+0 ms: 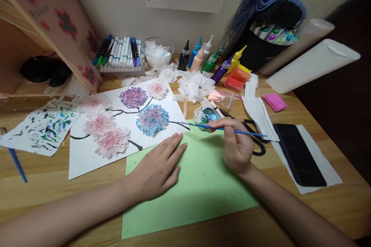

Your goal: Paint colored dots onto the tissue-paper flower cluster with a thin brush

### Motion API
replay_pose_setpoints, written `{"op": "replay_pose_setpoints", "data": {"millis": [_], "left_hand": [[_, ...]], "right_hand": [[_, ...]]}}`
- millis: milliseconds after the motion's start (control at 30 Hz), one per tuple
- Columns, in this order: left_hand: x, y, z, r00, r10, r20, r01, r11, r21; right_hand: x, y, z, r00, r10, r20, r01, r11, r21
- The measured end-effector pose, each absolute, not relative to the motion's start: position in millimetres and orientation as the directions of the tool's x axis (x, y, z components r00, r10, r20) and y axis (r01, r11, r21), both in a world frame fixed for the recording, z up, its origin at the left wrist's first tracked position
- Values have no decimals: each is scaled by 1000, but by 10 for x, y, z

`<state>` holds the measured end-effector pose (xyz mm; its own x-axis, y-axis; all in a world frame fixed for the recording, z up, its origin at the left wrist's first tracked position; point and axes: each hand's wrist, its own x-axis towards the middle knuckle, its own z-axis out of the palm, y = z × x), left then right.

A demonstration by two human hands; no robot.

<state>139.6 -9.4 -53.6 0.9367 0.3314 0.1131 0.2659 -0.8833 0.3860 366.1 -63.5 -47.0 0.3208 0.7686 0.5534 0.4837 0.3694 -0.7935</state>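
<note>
Left hand [158, 170] lies flat, fingers spread loose, palm down on the green paper sheet [191, 197] near the desk's [43, 185] front edge; nothing gripped. Right hand [236, 146] pinches a blue paintbrush [226, 129] between thumb and fingers. Brush lies nearly level, long axis left to right, bristle tip pointing left toward the white sheet of tissue flowers [116, 123], handle end toward the black phone [298, 154]. Just behind the brush: small round paint palette [204, 115], blue and green paint in its wells. Farther back: clear bowl [157, 51] holding white tissue scraps, marker tray [121, 52], row of paint bottles [203, 58] along the desk's back edge.
</note>
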Motion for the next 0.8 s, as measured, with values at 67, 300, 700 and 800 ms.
{"op": "replay_pose_setpoints", "data": {"millis": [67, 300, 700, 800], "left_hand": [[1395, -99, -541, 934, 336, 122, 258, -871, 419], [1403, -104, -543, 936, 333, 114, 261, -874, 410], [1405, -107, -524, 940, 327, 100, 265, -882, 389], [1408, -108, -525, 940, 323, 107, 260, -884, 387]], "right_hand": [[3589, -648, -506, 200, 809, 552, 514, 393, -762], [3518, -631, -568, 102, 831, 547, 521, 424, -741], [3482, -604, -584, 92, 847, 524, 528, 405, -746], [3474, -605, -587, 84, 855, 511, 523, 399, -753]]}}
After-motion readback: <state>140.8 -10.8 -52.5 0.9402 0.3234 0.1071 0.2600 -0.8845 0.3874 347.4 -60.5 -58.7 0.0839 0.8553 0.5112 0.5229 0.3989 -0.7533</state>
